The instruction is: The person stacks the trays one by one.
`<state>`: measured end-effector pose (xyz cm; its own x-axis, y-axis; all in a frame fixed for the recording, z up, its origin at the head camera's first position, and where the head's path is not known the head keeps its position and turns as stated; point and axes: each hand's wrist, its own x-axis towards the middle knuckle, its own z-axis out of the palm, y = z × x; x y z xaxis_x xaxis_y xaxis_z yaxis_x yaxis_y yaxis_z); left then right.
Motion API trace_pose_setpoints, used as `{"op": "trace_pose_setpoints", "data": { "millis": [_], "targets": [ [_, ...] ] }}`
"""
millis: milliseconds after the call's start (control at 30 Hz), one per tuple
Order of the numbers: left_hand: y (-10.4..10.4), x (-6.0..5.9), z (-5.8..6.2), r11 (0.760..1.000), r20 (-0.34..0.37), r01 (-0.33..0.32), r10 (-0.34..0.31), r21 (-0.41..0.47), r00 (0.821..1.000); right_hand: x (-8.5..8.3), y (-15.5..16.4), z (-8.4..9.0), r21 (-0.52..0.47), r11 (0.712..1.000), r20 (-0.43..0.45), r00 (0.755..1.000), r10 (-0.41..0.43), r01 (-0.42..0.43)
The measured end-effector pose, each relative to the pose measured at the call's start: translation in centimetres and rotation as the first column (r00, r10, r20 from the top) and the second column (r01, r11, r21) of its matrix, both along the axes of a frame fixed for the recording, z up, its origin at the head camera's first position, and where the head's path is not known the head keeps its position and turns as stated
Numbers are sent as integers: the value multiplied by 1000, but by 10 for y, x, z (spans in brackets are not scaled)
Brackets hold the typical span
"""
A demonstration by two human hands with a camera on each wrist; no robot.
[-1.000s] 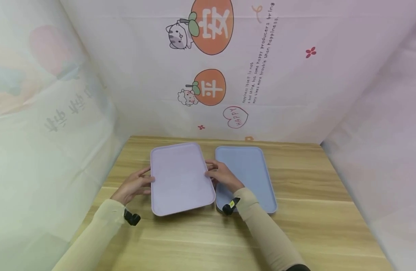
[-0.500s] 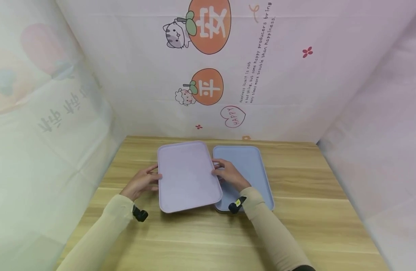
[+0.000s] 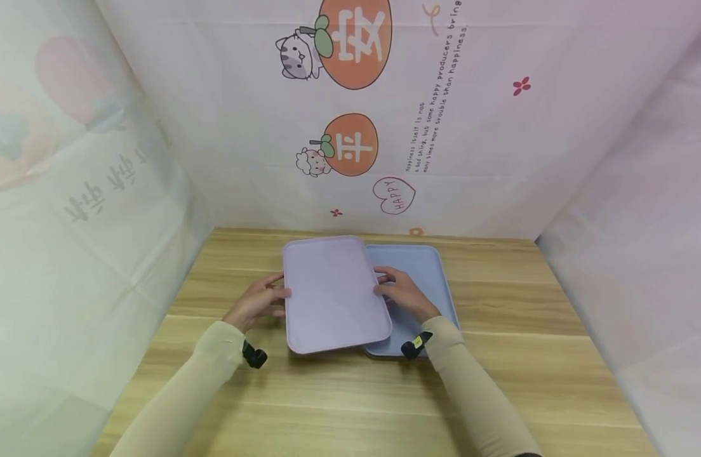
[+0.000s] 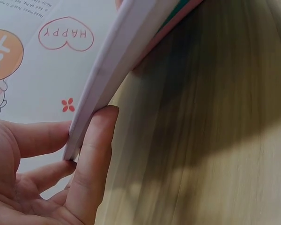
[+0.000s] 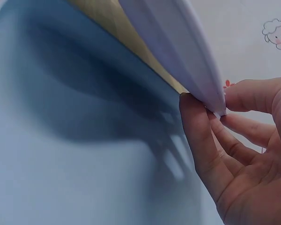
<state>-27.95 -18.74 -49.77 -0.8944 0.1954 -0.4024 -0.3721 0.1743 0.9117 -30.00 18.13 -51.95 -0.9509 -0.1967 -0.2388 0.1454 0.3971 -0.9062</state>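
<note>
Head view | left hand (image 3: 258,306) and right hand (image 3: 406,295) pinch lilac tray (image 3: 334,292) edges | risk: thin fingertip hold slips, tray drops onto blue tray (image 3: 427,279) beneath right grip

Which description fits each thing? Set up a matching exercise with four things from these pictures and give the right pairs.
Things:
1. lilac tray
2. blue tray
3. left hand
4. right hand

Descriptions:
A. lies flat on the table
B. grips the lilac tray's left edge
C. held off the table, partly over the other tray
D. grips the lilac tray's right edge

Pairs: 1-C, 2-A, 3-B, 4-D
</note>
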Motion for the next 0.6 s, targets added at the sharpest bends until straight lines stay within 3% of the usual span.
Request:
{"op": "trace_pose_setpoints", "data": {
  "millis": [600],
  "targets": [
    [36, -14, -7, 998, 1, 3, -3, 63, 1000, 2, 39, -1, 54, 998, -18, 1000, -10, 11]
  ]
}}
